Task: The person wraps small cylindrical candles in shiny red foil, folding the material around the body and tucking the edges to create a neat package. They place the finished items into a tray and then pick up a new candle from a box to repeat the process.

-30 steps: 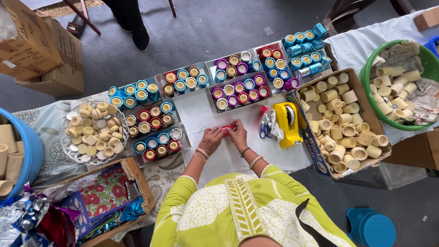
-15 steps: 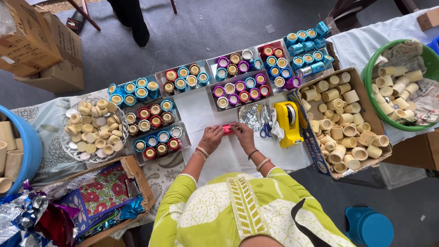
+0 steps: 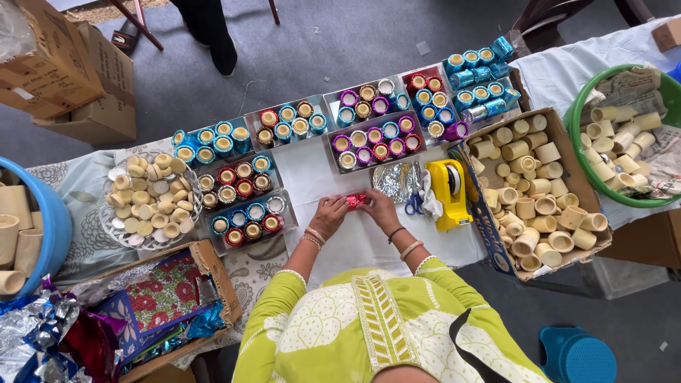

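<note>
As a second ago, perhaps tighter: hands (image 3: pixel 355 211) around red foil cup (image 3: pixel 356 200).

Two hands, left hand (image 3: pixel 328 216) and right hand (image 3: pixel 381 211), on one red foil piece (image 3: pixel 356 201). One yellow tape dispenser (image 3: pixel 452 193). One green basin (image 3: pixel 580 159). One blue stool (image 3: pixel 576 355). One scissors (image 3: pixel 414 203).

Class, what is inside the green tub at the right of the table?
The green tub holds plain cream cups lying on crumpled newspaper. What lies beneath the paper is covered.
</note>
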